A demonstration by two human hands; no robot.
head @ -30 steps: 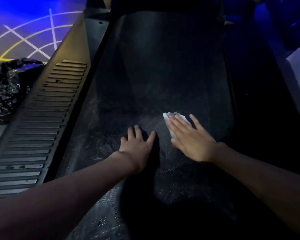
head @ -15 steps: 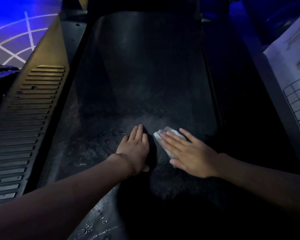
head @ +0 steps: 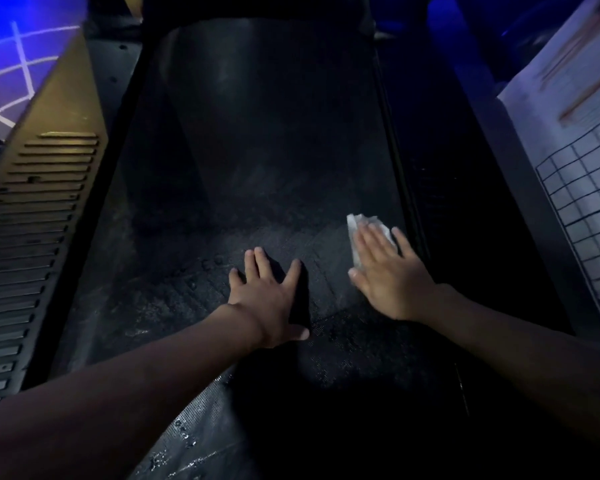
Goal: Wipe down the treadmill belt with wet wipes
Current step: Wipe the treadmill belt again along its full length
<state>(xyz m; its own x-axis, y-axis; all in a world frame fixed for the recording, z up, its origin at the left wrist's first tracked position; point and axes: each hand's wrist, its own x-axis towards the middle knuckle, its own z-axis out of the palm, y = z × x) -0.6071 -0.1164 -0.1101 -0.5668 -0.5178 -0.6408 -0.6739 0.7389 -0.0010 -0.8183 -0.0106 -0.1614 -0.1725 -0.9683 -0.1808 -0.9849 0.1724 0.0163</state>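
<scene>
Pressing flat, the right hand [head: 392, 282] pinned a crumpled white wet wipe [head: 360, 221] against the treadmill belt [head: 274, 150]. Its fingers [head: 371, 244] lay straight and close together over the wipe rather than curled round it. The wipe's far edge and left corner stuck out beyond the fingertips, and the rest lay hidden under the palm.

Just right of that hand ran the belt's edge and the dark right side rail [head: 440, 209], with the little finger near the edge. Farther right of the rail lay a pale sheet printed with a grid [head: 582, 209], well apart from the wipe.

To the left of the pressing hand, near it but not touching, the left hand [head: 267, 299] rested palm down on the belt. Its fingers were spread and straight, its thumb pointed toward the right hand, and it held nothing. Both forearms reached in from the near edge of the view.

Around and beyond the two hands the belt looked dull and dusty, with faint smeared patches. Nearer the person than the left hand, small drops of moisture [head: 184, 441] glinted on the textured surface. Far to the left of both hands ran the ribbed left side rail [head: 32, 244], and beyond it a blue-lit floor with pale lines [head: 11, 64].
</scene>
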